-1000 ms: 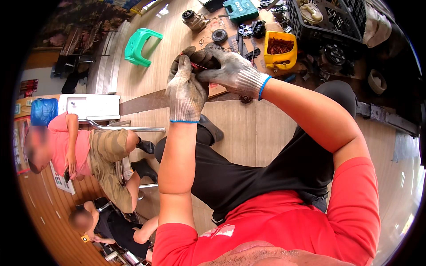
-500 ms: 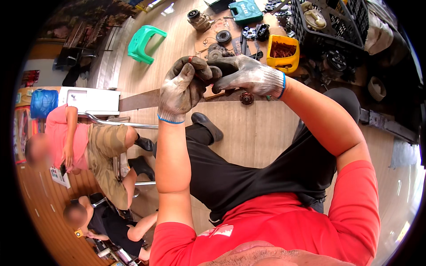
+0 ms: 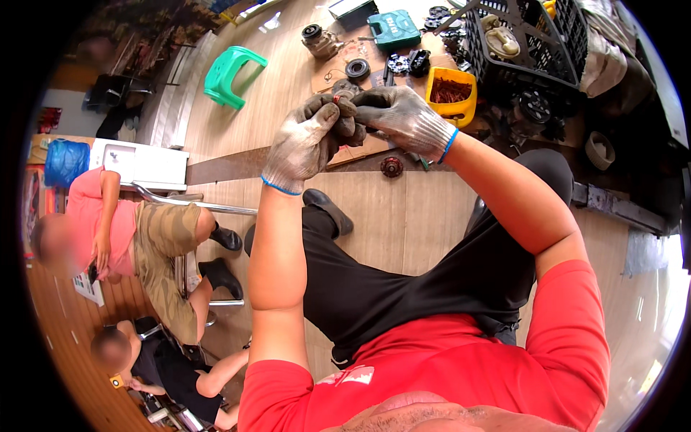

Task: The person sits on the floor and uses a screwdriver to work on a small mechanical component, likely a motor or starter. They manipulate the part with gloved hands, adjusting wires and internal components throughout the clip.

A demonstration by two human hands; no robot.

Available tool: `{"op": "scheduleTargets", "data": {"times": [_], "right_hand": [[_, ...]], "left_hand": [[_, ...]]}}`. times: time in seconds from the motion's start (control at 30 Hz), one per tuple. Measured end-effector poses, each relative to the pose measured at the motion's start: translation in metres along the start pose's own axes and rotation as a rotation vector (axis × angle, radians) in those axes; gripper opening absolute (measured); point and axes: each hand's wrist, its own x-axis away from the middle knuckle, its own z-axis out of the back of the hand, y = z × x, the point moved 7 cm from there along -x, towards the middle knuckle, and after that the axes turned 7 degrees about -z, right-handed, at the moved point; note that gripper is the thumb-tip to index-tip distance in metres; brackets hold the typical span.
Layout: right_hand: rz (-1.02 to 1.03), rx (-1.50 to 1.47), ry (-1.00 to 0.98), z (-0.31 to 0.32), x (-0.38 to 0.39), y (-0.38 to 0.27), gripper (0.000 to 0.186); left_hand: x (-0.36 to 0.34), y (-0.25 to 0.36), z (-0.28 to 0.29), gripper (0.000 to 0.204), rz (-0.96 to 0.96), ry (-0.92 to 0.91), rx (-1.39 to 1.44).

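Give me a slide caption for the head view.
Two gloved hands, left hand and right hand, grip a small dark part above a wooden floor.

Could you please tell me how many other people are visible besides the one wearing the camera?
2: one person in pink seated at the left, another person in black lower left. Others may be hidden.

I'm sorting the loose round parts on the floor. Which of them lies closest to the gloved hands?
The dark reddish round part, alone on the wooden floor just below the right hand. The black ring-shaped part and the dark gear-like pieces lie farther off, by the teal case.
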Motion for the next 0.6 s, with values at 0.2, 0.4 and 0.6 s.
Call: {"op": "scheduleTargets", "data": {"times": [0.2,0.4,0.6], "right_hand": [[0.172,0.264,0.005,-0.006,0.004,0.002,0.024],[-0.129,0.122,0.144,-0.004,-0.002,0.017,0.02],[-0.261,0.17,0.388,0.001,0.003,0.019,0.029]], "left_hand": [[-0.003,-0.005,0.0,0.025,0.037,0.004,0.057],[-0.007,0.001,-0.006,0.021,-0.026,0.236,-0.295],[-0.007,0.012,-0.026,0.023,-0.282,0.428,-0.75]]}}
